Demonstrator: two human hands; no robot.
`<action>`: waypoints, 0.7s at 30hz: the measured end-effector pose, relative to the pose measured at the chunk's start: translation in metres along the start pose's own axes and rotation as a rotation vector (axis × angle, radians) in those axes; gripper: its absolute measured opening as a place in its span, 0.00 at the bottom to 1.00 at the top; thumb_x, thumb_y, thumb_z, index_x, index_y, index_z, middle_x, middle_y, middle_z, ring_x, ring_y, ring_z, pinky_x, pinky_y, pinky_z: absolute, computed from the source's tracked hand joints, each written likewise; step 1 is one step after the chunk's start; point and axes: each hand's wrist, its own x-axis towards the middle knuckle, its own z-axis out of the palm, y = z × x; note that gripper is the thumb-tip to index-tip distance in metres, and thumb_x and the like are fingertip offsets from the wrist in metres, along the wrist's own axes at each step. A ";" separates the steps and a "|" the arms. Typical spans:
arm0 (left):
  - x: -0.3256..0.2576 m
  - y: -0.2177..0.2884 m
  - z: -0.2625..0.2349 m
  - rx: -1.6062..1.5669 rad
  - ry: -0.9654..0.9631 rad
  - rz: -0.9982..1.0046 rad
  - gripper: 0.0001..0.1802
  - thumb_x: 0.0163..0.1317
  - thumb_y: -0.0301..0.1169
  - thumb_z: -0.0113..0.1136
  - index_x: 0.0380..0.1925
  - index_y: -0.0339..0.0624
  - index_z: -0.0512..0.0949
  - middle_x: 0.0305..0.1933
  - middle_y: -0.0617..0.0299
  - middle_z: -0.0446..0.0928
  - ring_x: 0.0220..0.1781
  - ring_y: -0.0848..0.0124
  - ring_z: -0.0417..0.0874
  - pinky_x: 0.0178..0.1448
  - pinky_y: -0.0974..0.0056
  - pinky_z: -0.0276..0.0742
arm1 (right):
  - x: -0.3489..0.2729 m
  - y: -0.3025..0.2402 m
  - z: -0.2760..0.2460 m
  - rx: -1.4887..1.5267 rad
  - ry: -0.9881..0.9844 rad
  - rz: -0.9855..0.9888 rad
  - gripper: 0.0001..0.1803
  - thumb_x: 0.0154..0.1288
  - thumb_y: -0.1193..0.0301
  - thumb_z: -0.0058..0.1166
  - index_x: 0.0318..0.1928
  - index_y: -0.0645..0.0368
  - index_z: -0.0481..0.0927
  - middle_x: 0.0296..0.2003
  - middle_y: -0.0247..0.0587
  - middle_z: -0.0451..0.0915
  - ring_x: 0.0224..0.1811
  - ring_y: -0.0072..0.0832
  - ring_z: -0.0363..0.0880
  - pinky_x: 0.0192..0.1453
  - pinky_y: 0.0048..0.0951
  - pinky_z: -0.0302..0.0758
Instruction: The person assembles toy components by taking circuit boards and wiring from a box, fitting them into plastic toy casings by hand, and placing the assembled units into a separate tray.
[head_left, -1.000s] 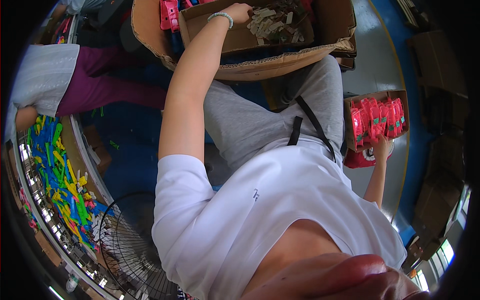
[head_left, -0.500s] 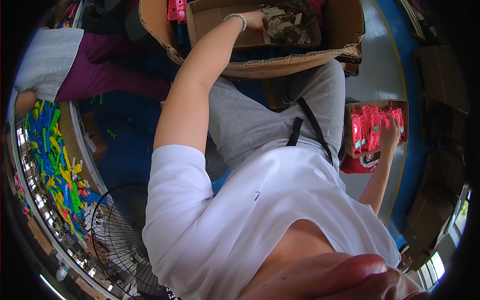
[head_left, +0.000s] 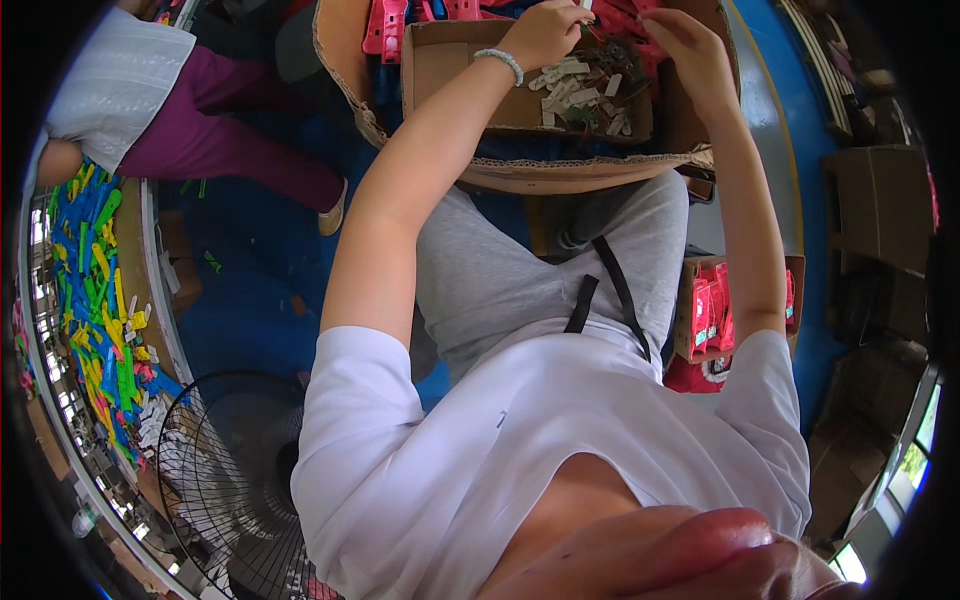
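Above the inner cardboard tray (head_left: 435, 60), my left hand (head_left: 545, 38) is closed in a pinch on a small white strip (head_left: 587, 6). My right hand (head_left: 695, 55) is over the same tray's right side, thumb and fingers closed on a pink plastic part (head_left: 625, 22). The far end of that part runs toward the picture's top edge and is hard to separate from other pink pieces. Below the hands, many small white strips (head_left: 575, 92) lie in a loose heap in the tray, with dark and greenish bits among them.
A large carton (head_left: 560, 176) surrounds the tray; more pink parts (head_left: 385, 30) lie in its far left. At right stands a smaller box (head_left: 683, 330) of bagged pink items. A wire-guarded fan (head_left: 225, 480) is lower left, by a bench of coloured plastic pieces (head_left: 105, 290). Another person (head_left: 215, 130) stands at left.
My right hand has come from the small box at right up to the tray and now grips a pink part. My left hand has lifted off the heap with a white strip.
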 end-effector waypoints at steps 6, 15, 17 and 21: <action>0.007 0.006 -0.007 -0.004 0.161 -0.056 0.12 0.56 0.18 0.52 0.40 0.31 0.79 0.39 0.41 0.77 0.45 0.43 0.79 0.49 0.51 0.76 | 0.088 0.029 0.045 0.604 -0.534 0.199 0.13 0.74 0.66 0.51 0.55 0.55 0.76 0.40 0.34 0.81 0.42 0.30 0.83 0.44 0.33 0.82; 0.005 -0.008 -0.010 -0.246 0.350 -0.432 0.16 0.58 0.18 0.47 0.43 0.30 0.80 0.38 0.47 0.81 0.35 0.58 0.84 0.41 0.60 0.79 | 0.063 0.083 0.089 0.190 -0.574 0.277 0.22 0.72 0.63 0.53 0.62 0.58 0.73 0.53 0.36 0.79 0.56 0.23 0.76 0.57 0.28 0.72; 0.009 -0.005 -0.007 -0.346 0.369 -0.499 0.17 0.59 0.17 0.45 0.45 0.30 0.79 0.35 0.50 0.81 0.28 0.66 0.82 0.35 0.64 0.78 | 0.060 0.095 0.084 0.164 -0.573 0.145 0.21 0.64 0.69 0.63 0.56 0.62 0.79 0.47 0.34 0.82 0.50 0.22 0.80 0.54 0.25 0.74; 0.002 -0.020 -0.002 -0.436 0.303 -0.524 0.21 0.60 0.16 0.44 0.55 0.31 0.73 0.33 0.53 0.81 0.28 0.69 0.83 0.34 0.65 0.78 | 0.066 0.100 0.086 0.101 -0.488 0.099 0.13 0.65 0.72 0.61 0.49 0.62 0.81 0.42 0.33 0.83 0.46 0.20 0.79 0.50 0.23 0.75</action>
